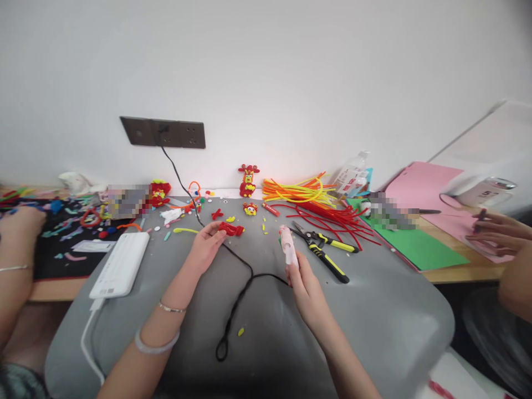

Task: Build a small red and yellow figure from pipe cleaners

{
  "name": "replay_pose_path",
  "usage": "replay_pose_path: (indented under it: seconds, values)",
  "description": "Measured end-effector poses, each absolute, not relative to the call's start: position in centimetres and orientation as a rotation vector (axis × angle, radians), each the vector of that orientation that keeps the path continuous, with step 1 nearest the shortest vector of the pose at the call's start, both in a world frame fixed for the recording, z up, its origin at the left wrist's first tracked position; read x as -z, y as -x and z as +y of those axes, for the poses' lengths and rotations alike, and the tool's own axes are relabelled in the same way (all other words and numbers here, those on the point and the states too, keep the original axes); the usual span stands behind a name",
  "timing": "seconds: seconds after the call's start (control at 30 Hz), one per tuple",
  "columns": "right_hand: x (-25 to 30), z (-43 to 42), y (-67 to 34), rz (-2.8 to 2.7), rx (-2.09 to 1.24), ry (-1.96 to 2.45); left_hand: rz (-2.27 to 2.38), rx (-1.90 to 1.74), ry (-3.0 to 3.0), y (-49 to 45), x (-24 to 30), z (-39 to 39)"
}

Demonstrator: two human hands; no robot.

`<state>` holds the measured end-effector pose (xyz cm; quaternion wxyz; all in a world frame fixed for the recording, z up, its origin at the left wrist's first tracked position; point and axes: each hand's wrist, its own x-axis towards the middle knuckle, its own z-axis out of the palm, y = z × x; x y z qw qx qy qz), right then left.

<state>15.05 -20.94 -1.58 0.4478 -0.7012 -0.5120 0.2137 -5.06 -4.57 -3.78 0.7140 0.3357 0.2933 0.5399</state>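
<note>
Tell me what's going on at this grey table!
The person's left hand holds a small red fuzzy piece, and the right hand grips what looks like a pink and white glue gun. The two things are apart. Farther back, a little red and yellow figure stands near the wall. Pliers lie to the right, with colourful fuzzy stems behind them. Other people's hands show at both sides.

Head camera faces forward and down — close over the tabletop.
</note>
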Motion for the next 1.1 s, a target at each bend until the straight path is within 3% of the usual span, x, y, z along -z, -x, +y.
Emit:
replay_pose_path:
  seconds: [0.2,0.43,0.63,0.73,0.9,1.1]
  values:
    - [2.8,-21.2,-14.4,-1.388,-0.406,2.133,0.655,-1.238,-0.698,5.7,4.1,-5.2]
    - [3.5,-20.4,-13.4,-1.595,-0.088,2.251,0.690,-1.378,-0.554,7.1,3.6,-6.1]
    - [0.6,-18.2,-14.9,-1.591,0.099,2.021,0.704,-1.432,-0.455,7.1,3.6,-5.8]
    - [-2.2,-13.2,-15.0,-1.606,0.023,1.800,0.688,-1.439,-0.455,7.1,3.8,-5.8]
    - [-4.3,-2.6,-12.0,-2.061,-0.320,1.438,0.679,-1.428,-0.503,7.1,4.2,-5.7]
    - [-2.4,2.8,-8.1,-2.584,-0.239,1.405,0.663,-1.434,-0.527,7.1,4.6,-5.6]
